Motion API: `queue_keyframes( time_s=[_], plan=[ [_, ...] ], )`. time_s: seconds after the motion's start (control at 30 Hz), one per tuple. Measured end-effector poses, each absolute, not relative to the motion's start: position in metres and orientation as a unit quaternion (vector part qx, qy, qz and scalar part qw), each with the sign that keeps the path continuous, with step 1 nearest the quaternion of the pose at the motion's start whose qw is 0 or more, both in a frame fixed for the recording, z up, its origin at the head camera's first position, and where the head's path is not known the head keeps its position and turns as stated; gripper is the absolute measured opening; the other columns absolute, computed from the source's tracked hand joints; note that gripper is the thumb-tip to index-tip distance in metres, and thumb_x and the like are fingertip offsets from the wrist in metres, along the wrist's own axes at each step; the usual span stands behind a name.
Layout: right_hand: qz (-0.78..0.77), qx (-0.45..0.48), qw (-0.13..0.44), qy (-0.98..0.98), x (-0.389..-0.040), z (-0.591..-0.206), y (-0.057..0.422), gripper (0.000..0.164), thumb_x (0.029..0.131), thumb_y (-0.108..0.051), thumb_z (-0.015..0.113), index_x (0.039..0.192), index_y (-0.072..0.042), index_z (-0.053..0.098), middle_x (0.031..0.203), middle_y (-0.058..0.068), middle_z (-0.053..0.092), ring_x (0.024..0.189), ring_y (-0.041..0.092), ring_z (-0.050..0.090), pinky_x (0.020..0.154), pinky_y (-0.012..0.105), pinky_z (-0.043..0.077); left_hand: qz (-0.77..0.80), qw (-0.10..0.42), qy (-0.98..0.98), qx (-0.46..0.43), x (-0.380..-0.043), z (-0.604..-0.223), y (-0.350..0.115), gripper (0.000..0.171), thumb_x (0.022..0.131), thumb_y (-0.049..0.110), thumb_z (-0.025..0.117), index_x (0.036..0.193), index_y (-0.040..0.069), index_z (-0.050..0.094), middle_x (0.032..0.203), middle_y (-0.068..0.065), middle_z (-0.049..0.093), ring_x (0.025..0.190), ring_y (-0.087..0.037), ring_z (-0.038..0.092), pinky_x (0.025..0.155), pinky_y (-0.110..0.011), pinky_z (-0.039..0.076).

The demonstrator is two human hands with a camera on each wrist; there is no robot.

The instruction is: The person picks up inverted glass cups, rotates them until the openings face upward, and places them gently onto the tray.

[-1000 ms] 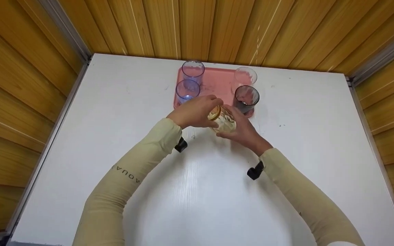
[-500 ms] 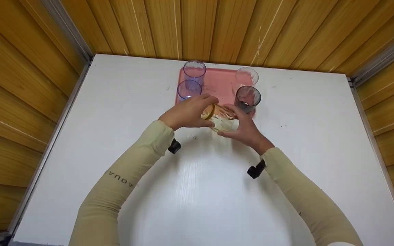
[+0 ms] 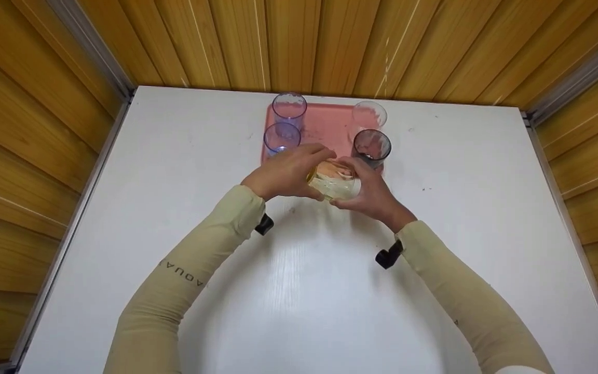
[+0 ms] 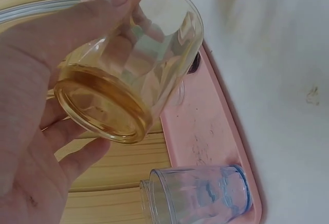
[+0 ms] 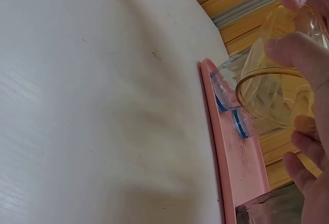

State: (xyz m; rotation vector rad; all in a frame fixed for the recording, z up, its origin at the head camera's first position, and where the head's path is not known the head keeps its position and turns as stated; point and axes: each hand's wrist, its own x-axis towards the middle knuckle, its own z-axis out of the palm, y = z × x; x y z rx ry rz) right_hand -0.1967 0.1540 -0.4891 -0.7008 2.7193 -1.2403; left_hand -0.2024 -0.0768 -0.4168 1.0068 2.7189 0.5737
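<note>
An amber-tinted glass tumbler (image 3: 334, 179) lies on its side in the air just in front of the pink tray, held between both hands. My left hand (image 3: 289, 172) grips its thick base end, thumb along the side and other fingers behind. The right hand (image 3: 374, 193) holds the rim end, with the thumb on the outer wall. In the left wrist view the tumbler's base (image 4: 103, 108) faces the camera, close to the left palm. From the right wrist, the open rim (image 5: 267, 98) shows beside the right fingers.
On the pink tray (image 3: 330, 124) stand two blue glasses (image 3: 282, 137) at the left. A clear glass (image 3: 369, 117) and a smoky grey glass (image 3: 371, 148) are at the right. Wood-panelled walls (image 3: 299, 47) surround the white table (image 3: 288, 291).
The left hand first shifted slightly left along the tumbler, then its fingers closed further over the base end. The right hand keeps its hold nearly in place. The other glasses have not moved.
</note>
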Motion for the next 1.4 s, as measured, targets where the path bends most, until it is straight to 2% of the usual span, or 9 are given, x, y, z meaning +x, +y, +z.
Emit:
queue_keyframes(
  time_s=[0.2, 0.33, 0.6, 0.93, 1.2, 1.4],
  plan=[
    [-0.407, -0.223, 0.044, 0.885, -0.197, -0.488, 0.154, 0.086, 0.067, -0.032, 0.088, 0.139, -0.020, 0.044, 0.135, -0.002, 0.051, 0.123, 0.016, 0.049, 0.106, 0.045, 0.041, 0.174, 0.058, 0.913, 0.364, -0.201, -0.421, -0.076, 0.085, 0.070, 0.043, 0.085, 0.142, 0.021, 0.045, 0.145, 0.000, 0.047, 0.136, -0.021, 0.043, 0.115, -0.042, 0.037],
    [-0.403, -0.219, 0.058, 0.887, -0.197, -0.488, 0.153, 0.086, 0.069, -0.034, 0.086, 0.141, -0.020, 0.042, 0.138, -0.001, 0.050, 0.124, 0.018, 0.049, 0.105, 0.045, 0.043, 0.156, 0.035, 0.911, 0.381, -0.201, -0.426, -0.076, 0.087, 0.069, 0.044, 0.085, 0.143, 0.024, 0.044, 0.144, 0.001, 0.048, 0.136, -0.019, 0.043, 0.117, -0.039, 0.034],
    [-0.417, -0.204, 0.076, 0.883, -0.199, -0.486, 0.154, 0.086, 0.069, -0.037, 0.085, 0.143, -0.025, 0.042, 0.141, -0.005, 0.048, 0.126, 0.016, 0.047, 0.106, 0.042, 0.042, 0.152, 0.003, 0.901, 0.405, -0.201, -0.431, -0.075, 0.088, 0.069, 0.038, 0.087, 0.143, 0.023, 0.042, 0.144, 0.000, 0.048, 0.137, -0.019, 0.041, 0.121, -0.041, 0.025],
    [-0.429, -0.203, 0.076, 0.877, -0.202, -0.485, 0.155, 0.082, 0.071, -0.031, 0.085, 0.141, -0.021, 0.043, 0.136, -0.002, 0.052, 0.119, 0.017, 0.050, 0.104, 0.041, 0.045, 0.139, -0.018, 0.901, 0.411, -0.205, -0.436, -0.073, 0.082, 0.074, 0.033, 0.084, 0.144, 0.026, 0.041, 0.141, 0.001, 0.050, 0.135, -0.017, 0.044, 0.120, -0.038, 0.028],
    [-0.457, -0.196, 0.082, 0.864, -0.204, -0.484, 0.158, 0.083, 0.074, -0.034, 0.083, 0.144, -0.023, 0.040, 0.139, 0.000, 0.051, 0.126, 0.022, 0.048, 0.105, 0.044, 0.044, 0.151, -0.020, 0.903, 0.402, -0.206, -0.432, -0.071, 0.081, 0.074, 0.027, 0.084, 0.143, 0.027, 0.042, 0.139, 0.002, 0.051, 0.133, -0.016, 0.045, 0.119, -0.038, 0.031],
    [-0.487, -0.171, 0.108, 0.850, -0.203, -0.478, 0.156, 0.089, 0.076, -0.031, 0.083, 0.149, -0.020, 0.033, 0.143, 0.004, 0.048, 0.130, 0.026, 0.047, 0.110, 0.047, 0.041, 0.156, -0.005, 0.913, 0.377, -0.203, -0.432, -0.074, 0.080, 0.076, 0.031, 0.083, 0.144, 0.023, 0.041, 0.144, 0.002, 0.046, 0.137, -0.016, 0.042, 0.115, -0.038, 0.036]
  ],
)
